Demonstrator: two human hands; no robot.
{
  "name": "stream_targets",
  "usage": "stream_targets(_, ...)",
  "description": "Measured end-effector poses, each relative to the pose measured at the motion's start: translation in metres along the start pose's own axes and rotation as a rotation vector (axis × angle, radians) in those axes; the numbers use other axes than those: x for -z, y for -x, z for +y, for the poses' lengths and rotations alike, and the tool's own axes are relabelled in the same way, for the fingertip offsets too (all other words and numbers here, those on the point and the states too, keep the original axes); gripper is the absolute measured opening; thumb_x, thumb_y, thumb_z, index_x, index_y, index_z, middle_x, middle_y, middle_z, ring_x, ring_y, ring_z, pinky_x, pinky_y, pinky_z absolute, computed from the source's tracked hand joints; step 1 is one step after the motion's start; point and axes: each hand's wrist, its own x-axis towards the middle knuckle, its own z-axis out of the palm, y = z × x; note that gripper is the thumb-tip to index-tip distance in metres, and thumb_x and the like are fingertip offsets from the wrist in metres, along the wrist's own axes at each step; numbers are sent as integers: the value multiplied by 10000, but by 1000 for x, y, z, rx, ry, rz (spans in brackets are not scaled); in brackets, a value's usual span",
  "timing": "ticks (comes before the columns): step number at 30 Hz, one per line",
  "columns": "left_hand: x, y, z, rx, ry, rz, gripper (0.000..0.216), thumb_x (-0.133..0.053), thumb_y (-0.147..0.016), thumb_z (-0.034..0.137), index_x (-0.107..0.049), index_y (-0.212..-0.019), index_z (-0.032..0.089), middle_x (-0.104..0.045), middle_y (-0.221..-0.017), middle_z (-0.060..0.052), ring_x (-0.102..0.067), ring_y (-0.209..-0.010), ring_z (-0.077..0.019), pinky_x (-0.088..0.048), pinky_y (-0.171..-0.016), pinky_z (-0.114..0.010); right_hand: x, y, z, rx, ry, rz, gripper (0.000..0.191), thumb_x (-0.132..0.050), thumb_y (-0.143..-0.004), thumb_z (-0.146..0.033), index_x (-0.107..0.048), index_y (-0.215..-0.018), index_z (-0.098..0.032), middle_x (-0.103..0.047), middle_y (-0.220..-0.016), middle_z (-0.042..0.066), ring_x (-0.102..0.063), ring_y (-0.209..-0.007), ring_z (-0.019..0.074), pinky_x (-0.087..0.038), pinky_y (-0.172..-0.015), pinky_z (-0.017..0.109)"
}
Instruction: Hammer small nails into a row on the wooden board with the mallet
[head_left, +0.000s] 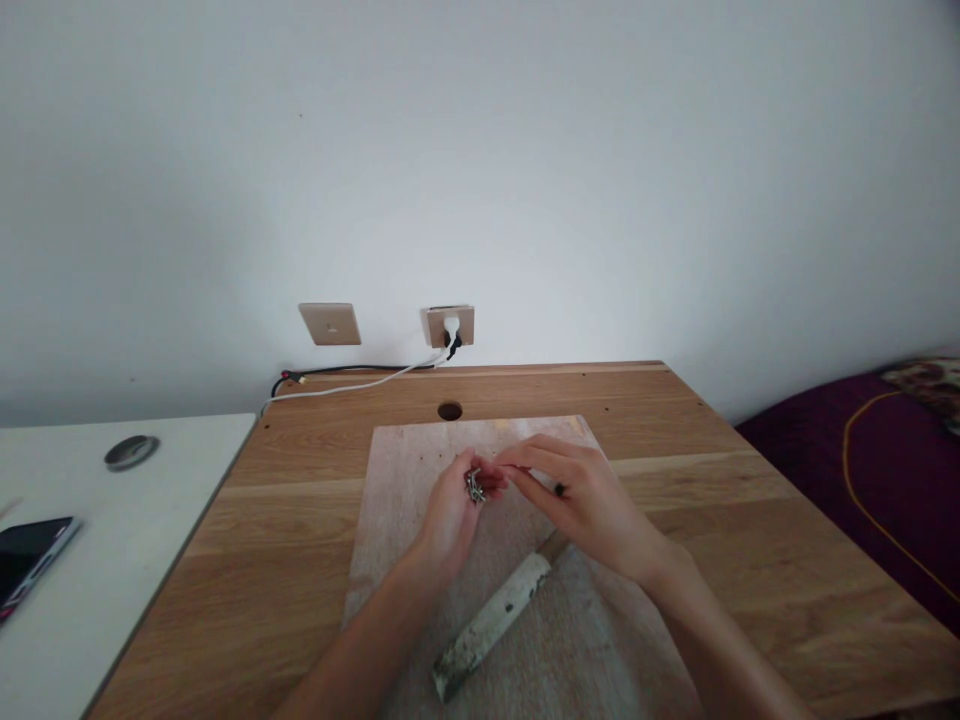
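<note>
My left hand point(451, 510) is cupped, palm up, around a small heap of shiny nails point(475, 487). Beside it, the thumb and fingertips of my right hand point(581, 495) are pinched together close to the left fingertips; whatever lies in that pinch is too small to make out. Both hands are above a pale wooden board point(390, 530), which has a few small dark dots near its far side. Slanting across the board below my hands is a tool with a worn white handle point(495, 620); its far, wooden-looking end runs under my right hand and is hidden.
The board rests on a wooden desk point(285, 540) against the wall. Cables point(352, 387) run along its back edge to a socket point(451, 327). On a white table point(150, 540) at left are a phone point(34, 555) and a round dark disc point(131, 452). Purple bedding point(817, 460) is at right.
</note>
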Motion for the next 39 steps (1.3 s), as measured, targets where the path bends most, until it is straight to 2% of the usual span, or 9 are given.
stream_targets(5, -1, 2, -1, -49, -124, -49, 517, -401, -950, 651, -574, -706, 230, -744, -848, -96, -714, -1003, -270, -505, -1019, -454, 6, 25, 9, -57, 39, 79, 209, -560, -1031, -215, -765, -1068, -234, -785, -1029, 49, -730, -944, 175, -570, -868, 279)
stream_targets(10, 0, 9, 6, -129, -359, -83, 543, -397, -994, 608, -762, -844, 234, -780, -1173, -126, -537, -1392, -310, -257, -1244, -512, 4, 52, 15, -97, 84, 159, 194, -573, -1016, -233, -763, -1052, -232, -783, -1043, 62, -746, -966, 189, -601, -864, 287)
stream_targets(13, 10, 27, 12, -266, -673, -83, 474, -397, -1025, 539, -773, -1001, 251, -694, -1379, -105, -475, -1456, -300, -257, -1255, -532, 8, 79, 23, -189, 141, 238, 206, -578, -1014, -311, -774, -1058, -265, -771, -1139, 70, -742, -1051, 222, -614, -920, 344)
stream_targets(18, 76, 89, 8, -478, -1237, 283, 349, -559, -940, 430, -707, -1208, 263, -587, -1476, -123, -511, -1410, -355, -373, -1202, -620, 5, 150, 54, -466, 340, 403, 318, -545, -995, -473, -741, -1112, -251, -750, -1194, 112, -720, -1110, 305, -599, -979, 489)
stream_targets(22, 137, 137, 2, -312, -1327, 392, 455, -545, -933, 494, -660, -1318, 280, -581, -1507, -93, -548, -1395, -361, -438, -1176, -609, -9, 189, 73, -563, 403, 326, 441, -509, -951, -561, -709, -1172, -237, -761, -1208, 127, -719, -1122, 355, -581, -986, 569)
stream_targets(27, 137, 157, 10, -164, -1135, 358, 537, -540, -920, 566, -631, -1370, 287, -686, -1409, -76, -599, -1356, -339, -477, -1161, -551, -11, 185, 66, -798, 317, 367, 506, -514, -886, -617, -713, -1165, -246, -811, -1070, 116, -789, -925, 342, -646, -807, 503)
stream_targets(32, 124, 152, 31, -105, -885, 529, 538, -593, -802, 670, -703, -1127, 256, -782, -1198, -101, -705, -1191, -360, -597, -1008, -507, -11, 169, 51, -936, 198, 321, 502, -571, -815, -653, -742, -1117, -291, -835, -920, 65, -808, -810, 328, -665, -710, 446)
stream_targets(36, 144, 158, 61, -120, -916, 672, 436, -573, -786, 683, -676, -907, 277, -803, -975, -62, -752, -989, -330, -635, -865, -426, -39, 155, 34, -891, 129, 277, 466, -583, -854, -635, -747, -1141, -307, -836, -965, 42, -811, -822, 290, -672, -701, 382)
stream_targets(39, 169, 166, 83, -108, -1020, 785, 405, -528, -848, 660, -657, -930, 285, -799, -950, -37, -742, -973, -311, -613, -805, -391, -70, 138, 16, -771, 114, 332, 398, -556, -920, -569, -740, -1162, -313, -824, -1021, 38, -804, -838, 263, -669, -746, 363)
